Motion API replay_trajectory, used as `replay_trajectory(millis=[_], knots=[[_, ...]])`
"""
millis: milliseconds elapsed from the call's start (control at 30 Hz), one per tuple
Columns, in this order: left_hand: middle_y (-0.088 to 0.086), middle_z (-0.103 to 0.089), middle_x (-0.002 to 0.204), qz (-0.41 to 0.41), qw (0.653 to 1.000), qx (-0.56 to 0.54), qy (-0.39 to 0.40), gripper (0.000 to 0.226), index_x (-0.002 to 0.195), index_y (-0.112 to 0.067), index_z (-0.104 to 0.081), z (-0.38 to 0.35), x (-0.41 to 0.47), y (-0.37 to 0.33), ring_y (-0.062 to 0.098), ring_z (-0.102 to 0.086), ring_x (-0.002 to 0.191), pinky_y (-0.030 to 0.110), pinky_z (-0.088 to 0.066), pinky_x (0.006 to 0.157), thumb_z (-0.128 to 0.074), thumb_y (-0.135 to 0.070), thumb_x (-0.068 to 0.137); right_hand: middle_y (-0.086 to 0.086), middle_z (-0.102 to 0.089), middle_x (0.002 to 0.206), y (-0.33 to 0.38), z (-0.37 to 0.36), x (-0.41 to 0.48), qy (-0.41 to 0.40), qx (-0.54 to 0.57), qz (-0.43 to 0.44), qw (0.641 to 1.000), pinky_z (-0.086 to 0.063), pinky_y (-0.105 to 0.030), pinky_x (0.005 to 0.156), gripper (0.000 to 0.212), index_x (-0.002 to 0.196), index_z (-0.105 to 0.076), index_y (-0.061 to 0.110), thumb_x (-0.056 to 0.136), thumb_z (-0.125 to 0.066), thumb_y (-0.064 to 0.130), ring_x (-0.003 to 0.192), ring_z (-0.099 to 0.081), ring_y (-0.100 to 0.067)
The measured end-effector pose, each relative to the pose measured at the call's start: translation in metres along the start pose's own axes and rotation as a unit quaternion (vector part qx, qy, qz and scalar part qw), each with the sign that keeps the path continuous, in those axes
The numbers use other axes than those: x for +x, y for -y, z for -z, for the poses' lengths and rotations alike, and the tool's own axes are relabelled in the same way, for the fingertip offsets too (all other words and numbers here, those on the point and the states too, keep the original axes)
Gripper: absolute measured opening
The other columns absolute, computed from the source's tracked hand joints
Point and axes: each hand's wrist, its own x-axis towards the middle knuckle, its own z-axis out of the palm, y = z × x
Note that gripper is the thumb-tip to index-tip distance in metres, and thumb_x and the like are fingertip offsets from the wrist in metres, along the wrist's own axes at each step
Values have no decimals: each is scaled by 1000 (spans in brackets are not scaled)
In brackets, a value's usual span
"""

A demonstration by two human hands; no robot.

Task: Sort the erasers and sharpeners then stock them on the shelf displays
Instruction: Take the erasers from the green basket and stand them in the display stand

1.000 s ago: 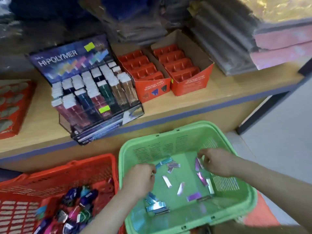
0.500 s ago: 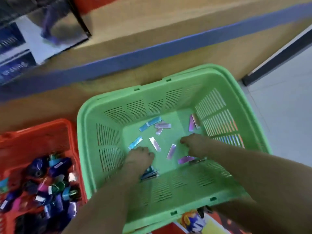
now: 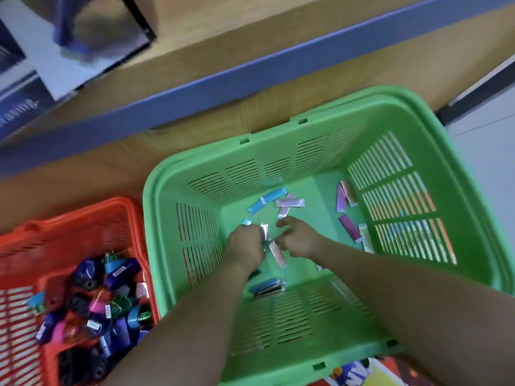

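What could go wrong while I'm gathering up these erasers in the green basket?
Left hand grips a few erasers; one could slip as the right hand adds more. Those lying against the green basket wall might snag in its slots. A dropped one could land among the sharpeners in the red basket, undoing the sorting.

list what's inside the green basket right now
Foil-wrapped erasers lie scattered on the floor of the green basket, blue, pink and purple, with a small stack near the front. The left hand and right hand reach in; whatever lies beneath them and the forearms is hidden.
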Motion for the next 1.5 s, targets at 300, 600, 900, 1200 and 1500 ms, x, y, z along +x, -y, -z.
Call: replay_trajectory(millis=[300, 600, 900, 1200, 1500], knots=[[6, -70, 78, 30, 917, -397, -26, 15, 73, -15, -63, 19, 5, -27, 22, -67, 68, 39, -58, 74, -77, -10, 72, 0, -64, 74, 17, 17, -12, 134, 342, -70, 927, -55, -30, 63, 24, 101, -61, 18, 96, -55, 41, 58, -61, -16], [2, -45, 141, -87, 981, -91, -147, 64, 144, -30, -34, 11, 33, -29, 25, -43, 125, 36, -43, 100, -64, -34, 87, -6, -64, 85, 11, 59, -11, 2, 204, 5, 979, -51, -32, 70, 17, 116, -58, 18, 101, -50, 17, 67, -63, -16], [13, -53, 112, -127, 977, 14, -170, 28, 119, -18, -47, -16, 42, -55, 33, -55, 100, 38, -45, 76, -52, -21, 92, -10, -70, 101, 1, 84, -18, -46, 60, -11, 997, -50, -43, 94, 34, 116, -57, 16, 92, -45, -4, 102, -67, -25], [13, -63, 103, -77, 980, -141, -114, 24, 112, -9, -51, -12, 33, -54, 32, -62, 93, 35, -48, 74, -52, -22, 92, -3, -42, 58, 16, 80, -35, -67, 141, -1, 988, -32, -29, 52, 16, 78, -51, 15, 87, -64, 19, 49, -38, -17], [6, -74, 89, 11, 736, -677, -1, 18, 104, -20, -66, 40, -41, -52, 24, -68, 84, 40, -54, 82, -63, -9, 91, -11, -63, 79, 36, 68, -89, 4, 247, -15, 969, -46, -27, 46, 26, 110, -57, 3, 100, -52, 27, 63, -61, -20]])
